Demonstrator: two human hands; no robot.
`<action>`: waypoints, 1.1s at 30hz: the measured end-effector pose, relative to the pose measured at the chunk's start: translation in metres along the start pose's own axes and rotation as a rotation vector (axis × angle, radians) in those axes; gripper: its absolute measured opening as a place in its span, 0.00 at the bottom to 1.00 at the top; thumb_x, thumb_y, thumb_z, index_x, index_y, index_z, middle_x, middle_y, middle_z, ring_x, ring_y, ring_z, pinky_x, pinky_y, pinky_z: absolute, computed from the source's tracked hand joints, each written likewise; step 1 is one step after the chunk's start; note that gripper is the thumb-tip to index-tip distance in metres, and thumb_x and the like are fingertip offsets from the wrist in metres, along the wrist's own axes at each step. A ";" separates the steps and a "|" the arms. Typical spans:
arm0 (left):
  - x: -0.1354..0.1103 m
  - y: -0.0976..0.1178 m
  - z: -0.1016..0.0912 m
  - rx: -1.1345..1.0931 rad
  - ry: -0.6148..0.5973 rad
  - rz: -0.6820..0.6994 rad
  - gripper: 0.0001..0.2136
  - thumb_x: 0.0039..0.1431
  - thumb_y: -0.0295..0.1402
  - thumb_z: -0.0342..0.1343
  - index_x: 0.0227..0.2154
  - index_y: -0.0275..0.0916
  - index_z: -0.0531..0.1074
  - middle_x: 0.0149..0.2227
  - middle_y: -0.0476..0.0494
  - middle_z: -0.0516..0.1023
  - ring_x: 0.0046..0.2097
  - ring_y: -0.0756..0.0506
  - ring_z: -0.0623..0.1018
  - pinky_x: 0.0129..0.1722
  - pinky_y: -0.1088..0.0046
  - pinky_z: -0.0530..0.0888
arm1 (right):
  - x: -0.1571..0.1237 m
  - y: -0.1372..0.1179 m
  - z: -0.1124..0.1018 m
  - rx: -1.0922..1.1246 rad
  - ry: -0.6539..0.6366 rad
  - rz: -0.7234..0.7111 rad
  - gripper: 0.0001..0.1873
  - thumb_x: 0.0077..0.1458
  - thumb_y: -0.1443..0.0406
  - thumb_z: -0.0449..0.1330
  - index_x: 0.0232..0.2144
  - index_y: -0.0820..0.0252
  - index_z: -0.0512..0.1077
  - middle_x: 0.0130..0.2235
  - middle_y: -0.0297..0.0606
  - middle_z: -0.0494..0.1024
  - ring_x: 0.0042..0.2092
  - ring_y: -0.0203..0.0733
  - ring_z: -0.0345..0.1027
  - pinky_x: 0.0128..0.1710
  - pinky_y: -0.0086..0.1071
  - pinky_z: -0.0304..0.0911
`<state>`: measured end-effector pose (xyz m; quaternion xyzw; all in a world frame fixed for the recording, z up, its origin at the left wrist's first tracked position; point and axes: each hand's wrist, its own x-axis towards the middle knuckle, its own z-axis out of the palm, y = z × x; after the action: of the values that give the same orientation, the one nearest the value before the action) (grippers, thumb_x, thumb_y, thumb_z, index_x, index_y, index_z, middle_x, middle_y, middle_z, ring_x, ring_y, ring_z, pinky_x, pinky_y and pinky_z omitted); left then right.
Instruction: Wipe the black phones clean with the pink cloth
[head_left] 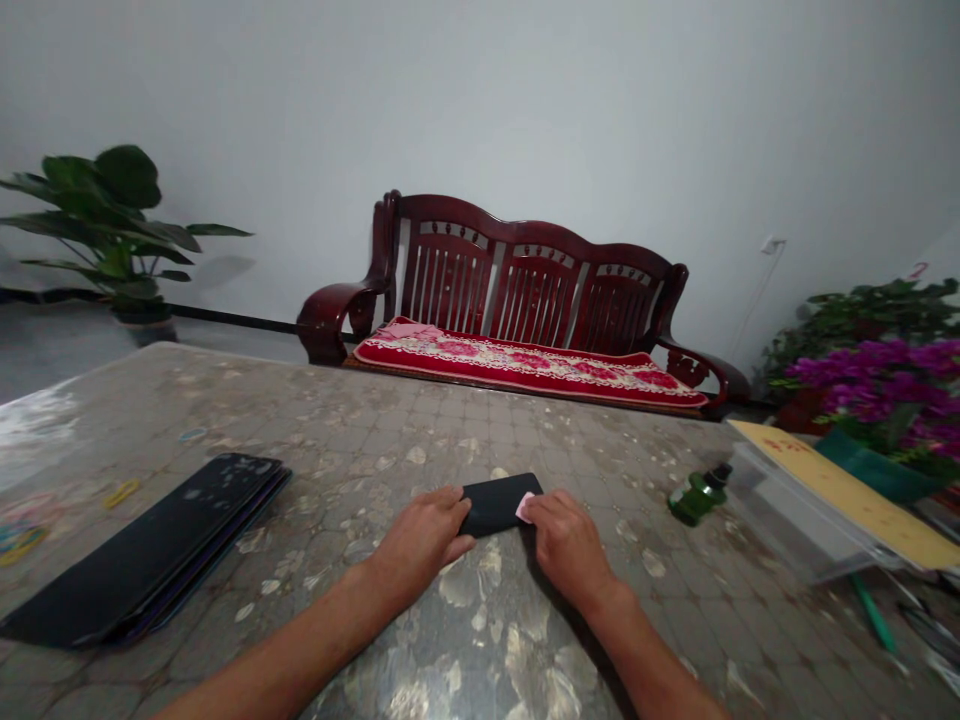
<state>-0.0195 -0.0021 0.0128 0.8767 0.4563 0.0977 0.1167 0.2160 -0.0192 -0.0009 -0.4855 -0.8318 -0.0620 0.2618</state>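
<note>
A black phone [495, 504] lies flat on the patterned tabletop in front of me. My left hand [421, 535] grips its left end, with the thumb at the near edge and the fingers over the far side. In the fingers of my right hand [566, 545] is a small pink cloth [525, 507], pinched and pressed against the phone's right end. My right fingers cover part of the cloth and that end of the phone.
To the left lies a stack of flat black items [165, 540], whitish spots on top, beside several rubber bands [121, 493]. At right are a green spray bottle [697, 496], a clear plastic box [787, 520] under a yellow board [855, 490], and purple flowers [885, 385]. A wooden bench [525, 290] stands beyond.
</note>
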 end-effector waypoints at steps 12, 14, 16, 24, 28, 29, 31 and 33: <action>-0.001 0.001 -0.004 -0.033 0.004 -0.007 0.13 0.60 0.30 0.60 0.48 0.37 0.73 0.54 0.33 0.76 0.56 0.35 0.75 0.57 0.60 0.70 | 0.000 0.017 -0.003 0.065 0.042 -0.049 0.17 0.58 0.78 0.52 0.33 0.57 0.78 0.35 0.38 0.81 0.38 0.41 0.71 0.44 0.34 0.66; -0.001 -0.001 -0.002 -0.032 0.014 -0.010 0.12 0.60 0.31 0.60 0.47 0.38 0.73 0.53 0.34 0.76 0.56 0.35 0.75 0.56 0.60 0.70 | -0.001 0.018 -0.004 0.052 0.046 -0.029 0.17 0.59 0.78 0.51 0.33 0.58 0.78 0.34 0.38 0.81 0.37 0.41 0.71 0.44 0.34 0.66; -0.001 -0.002 0.000 -0.029 0.021 0.001 0.11 0.60 0.31 0.60 0.46 0.39 0.73 0.52 0.35 0.76 0.55 0.36 0.76 0.56 0.60 0.70 | 0.000 0.011 -0.003 0.069 0.040 -0.064 0.17 0.59 0.77 0.51 0.34 0.58 0.78 0.35 0.39 0.81 0.39 0.41 0.71 0.44 0.34 0.67; 0.003 -0.003 0.000 0.080 -0.022 0.065 0.12 0.62 0.29 0.58 0.48 0.36 0.71 0.52 0.33 0.75 0.55 0.35 0.76 0.55 0.59 0.71 | 0.005 0.000 0.003 0.137 0.038 -0.119 0.17 0.57 0.77 0.52 0.35 0.57 0.78 0.38 0.39 0.82 0.41 0.42 0.72 0.45 0.35 0.68; 0.006 -0.002 -0.001 0.125 -0.023 0.074 0.12 0.63 0.30 0.56 0.49 0.37 0.70 0.52 0.33 0.76 0.54 0.36 0.76 0.54 0.60 0.72 | 0.003 0.018 0.001 0.089 0.124 0.048 0.20 0.55 0.79 0.51 0.36 0.58 0.79 0.38 0.40 0.82 0.42 0.43 0.73 0.47 0.37 0.69; 0.007 -0.002 -0.001 0.124 -0.020 0.072 0.11 0.64 0.30 0.55 0.49 0.38 0.70 0.51 0.34 0.76 0.53 0.36 0.77 0.53 0.61 0.72 | 0.002 0.020 0.000 0.091 0.158 0.056 0.20 0.55 0.79 0.51 0.38 0.58 0.79 0.39 0.41 0.82 0.44 0.43 0.73 0.48 0.37 0.69; 0.009 -0.001 -0.002 0.117 -0.013 0.066 0.10 0.66 0.29 0.53 0.49 0.38 0.70 0.49 0.34 0.77 0.52 0.37 0.78 0.52 0.62 0.73 | 0.003 0.017 -0.001 0.108 0.231 0.021 0.21 0.57 0.79 0.50 0.41 0.58 0.78 0.41 0.41 0.81 0.46 0.43 0.73 0.48 0.38 0.69; 0.010 -0.001 -0.004 0.109 -0.011 0.054 0.10 0.67 0.29 0.51 0.49 0.37 0.69 0.48 0.35 0.78 0.51 0.37 0.79 0.51 0.61 0.74 | 0.005 0.006 0.000 0.129 0.280 -0.063 0.21 0.60 0.77 0.49 0.44 0.57 0.78 0.43 0.42 0.81 0.47 0.42 0.73 0.49 0.39 0.69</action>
<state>-0.0154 0.0071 0.0172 0.8943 0.4365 0.0708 0.0686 0.2192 -0.0127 0.0007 -0.4279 -0.8044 -0.0836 0.4037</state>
